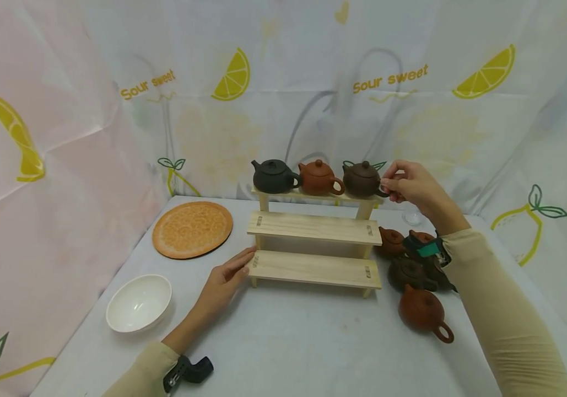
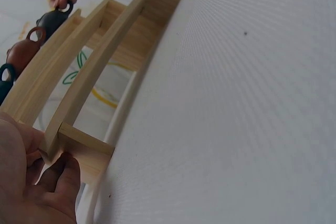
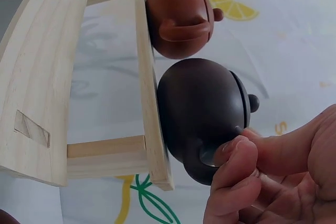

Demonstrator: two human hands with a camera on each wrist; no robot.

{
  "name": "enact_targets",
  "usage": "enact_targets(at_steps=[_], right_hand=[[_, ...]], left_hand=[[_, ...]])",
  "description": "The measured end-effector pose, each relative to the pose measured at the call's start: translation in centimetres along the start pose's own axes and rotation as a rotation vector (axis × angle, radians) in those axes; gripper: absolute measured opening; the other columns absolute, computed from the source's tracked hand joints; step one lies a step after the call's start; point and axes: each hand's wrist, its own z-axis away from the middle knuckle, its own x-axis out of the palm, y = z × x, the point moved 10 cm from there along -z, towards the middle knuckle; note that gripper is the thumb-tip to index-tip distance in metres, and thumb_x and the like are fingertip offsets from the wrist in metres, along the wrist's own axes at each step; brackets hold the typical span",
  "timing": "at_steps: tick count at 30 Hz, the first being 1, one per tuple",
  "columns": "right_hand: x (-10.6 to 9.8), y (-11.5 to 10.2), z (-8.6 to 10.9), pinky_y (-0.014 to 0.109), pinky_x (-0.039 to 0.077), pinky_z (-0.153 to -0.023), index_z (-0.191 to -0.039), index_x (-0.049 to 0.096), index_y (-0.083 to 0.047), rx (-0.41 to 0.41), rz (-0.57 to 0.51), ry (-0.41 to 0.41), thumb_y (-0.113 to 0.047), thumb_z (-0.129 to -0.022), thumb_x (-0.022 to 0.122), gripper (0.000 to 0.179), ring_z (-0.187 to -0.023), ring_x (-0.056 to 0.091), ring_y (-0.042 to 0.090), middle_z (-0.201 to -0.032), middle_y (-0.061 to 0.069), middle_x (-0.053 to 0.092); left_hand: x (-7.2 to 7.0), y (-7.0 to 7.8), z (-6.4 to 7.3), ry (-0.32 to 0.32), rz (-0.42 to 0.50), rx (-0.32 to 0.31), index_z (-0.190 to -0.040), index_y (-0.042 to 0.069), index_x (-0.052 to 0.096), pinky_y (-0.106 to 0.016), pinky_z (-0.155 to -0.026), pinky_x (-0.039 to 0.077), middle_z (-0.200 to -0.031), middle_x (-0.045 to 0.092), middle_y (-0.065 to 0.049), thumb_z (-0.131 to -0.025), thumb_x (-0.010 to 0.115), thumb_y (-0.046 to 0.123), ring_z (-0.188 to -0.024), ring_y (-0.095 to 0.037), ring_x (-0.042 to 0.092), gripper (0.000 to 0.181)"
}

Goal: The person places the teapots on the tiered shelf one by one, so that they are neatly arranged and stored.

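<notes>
A dark brown teapot (image 1: 361, 180) sits at the right end of the top tier of a three-tier wooden display stand (image 1: 313, 267). Thumb and fingers of my right hand (image 1: 414, 186) pinch its handle, as the right wrist view shows close up. Beside it on that tier stand a reddish-brown teapot (image 1: 318, 178) and a black teapot (image 1: 274, 177), handles toward the right. My left hand (image 1: 225, 281) grips the left end of the lowest tier, its fingers curled at the board's corner (image 2: 50, 142) in the left wrist view.
Right of the stand several more teapots cluster on the white cloth, a reddish one (image 1: 422, 311) nearest me. A small clear glass piece (image 1: 412, 216) is behind them. At left lie a round patterned orange mat (image 1: 192, 229) and a white bowl (image 1: 139, 304). A printed curtain (image 1: 308, 110) hangs behind.
</notes>
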Motion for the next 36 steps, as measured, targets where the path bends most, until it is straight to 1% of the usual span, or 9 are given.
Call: enact_targets(at_steps=[8, 13, 16, 20, 23, 26, 31, 33, 36], right_hand=[[0.1, 0.0, -0.1, 0.027, 0.048, -0.061, -0.111, 0.052, 0.005, -0.017, 0.02, -0.003, -0.006, -0.108, 0.056, 0.012, -0.065, 0.054, 0.018, -0.089, 0.009, 0.067], [-0.3, 0.0, 0.2, 0.028, 0.048, -0.06, -0.115, 0.058, 0.004, -0.03, 0.057, 0.043, -0.016, -0.106, 0.063, 0.022, -0.066, 0.058, 0.018, -0.097, 0.01, 0.071], [-0.9, 0.1, 0.9, 0.028, 0.05, -0.06, -0.119, 0.061, 0.003, -0.046, 0.102, 0.102, -0.021, -0.105, 0.065, 0.028, -0.067, 0.062, 0.016, -0.102, 0.01, 0.069], [-2.3, 0.5, 2.6, 0.024, 0.051, -0.058, -0.119, 0.063, 0.004, -0.081, 0.123, 0.223, -0.02, -0.105, 0.064, 0.028, -0.066, 0.063, 0.012, -0.104, 0.009, 0.066], [-2.9, 1.0, 4.3, 0.021, 0.051, -0.057, -0.117, 0.063, 0.006, -0.111, 0.127, 0.286, -0.017, -0.105, 0.063, 0.026, -0.065, 0.063, 0.011, -0.103, 0.006, 0.065], [-2.9, 1.7, 6.2, 0.022, 0.051, -0.052, -0.115, 0.063, 0.007, -0.118, 0.135, 0.298, -0.017, -0.104, 0.064, 0.026, -0.065, 0.063, 0.011, -0.101, 0.006, 0.065], [-2.2, 3.6, 9.2, 0.023, 0.052, -0.053, -0.112, 0.065, 0.009, -0.093, 0.157, 0.286, -0.017, -0.104, 0.066, 0.027, -0.072, 0.064, 0.005, -0.104, 0.017, 0.066], [-2.0, 4.5, 10.2, 0.023, 0.052, -0.056, -0.111, 0.066, 0.009, -0.083, 0.167, 0.283, -0.016, -0.103, 0.066, 0.026, -0.072, 0.064, 0.006, -0.101, 0.015, 0.068], [-1.6, 5.9, 11.6, 0.026, 0.052, -0.053, -0.111, 0.065, 0.007, -0.056, 0.149, 0.275, -0.014, -0.103, 0.067, 0.024, -0.065, 0.063, 0.014, -0.089, 0.004, 0.068]], left_hand=[[-0.2, 0.0, 0.2, 0.008, -0.02, 0.011, -0.147, -0.002, 0.056, -0.021, -0.116, 0.032, -0.158, 0.047, -0.006, -0.108, 0.056, 0.006, -0.15, -0.023, 0.033, 0.039], [-0.3, 0.1, 0.3, 0.011, -0.023, 0.017, -0.147, -0.002, 0.056, -0.021, -0.116, 0.032, -0.158, 0.048, -0.006, -0.108, 0.056, 0.007, -0.15, -0.023, 0.033, 0.04], [-0.3, 0.1, 0.3, 0.008, -0.024, 0.014, -0.147, -0.002, 0.056, -0.021, -0.116, 0.032, -0.158, 0.047, -0.006, -0.108, 0.056, 0.007, -0.151, -0.023, 0.033, 0.04], [-0.2, 0.0, 0.3, 0.008, -0.026, 0.008, -0.147, -0.002, 0.056, -0.02, -0.116, 0.032, -0.158, 0.047, -0.006, -0.108, 0.056, 0.007, -0.15, -0.023, 0.033, 0.04], [-0.2, 0.1, 0.2, 0.007, -0.024, 0.018, -0.147, -0.002, 0.056, -0.021, -0.116, 0.032, -0.158, 0.047, -0.007, -0.108, 0.056, 0.007, -0.15, -0.023, 0.033, 0.04], [-0.1, 0.1, 0.1, 0.005, -0.02, 0.026, -0.147, -0.003, 0.056, -0.021, -0.116, 0.032, -0.158, 0.047, -0.007, -0.108, 0.056, 0.006, -0.15, -0.023, 0.034, 0.04], [0.0, 0.1, 0.0, 0.003, -0.026, 0.02, -0.147, -0.002, 0.056, -0.022, -0.116, 0.032, -0.158, 0.048, -0.005, -0.108, 0.056, 0.006, -0.15, -0.022, 0.034, 0.04], [0.0, 0.2, -0.1, 0.002, -0.031, 0.017, -0.147, -0.002, 0.056, -0.022, -0.116, 0.032, -0.158, 0.048, -0.005, -0.108, 0.056, 0.007, -0.15, -0.022, 0.033, 0.04], [0.0, 0.2, -0.1, 0.002, -0.035, 0.02, -0.147, -0.003, 0.056, -0.021, -0.116, 0.032, -0.158, 0.048, -0.005, -0.108, 0.056, 0.006, -0.15, -0.023, 0.033, 0.04]])
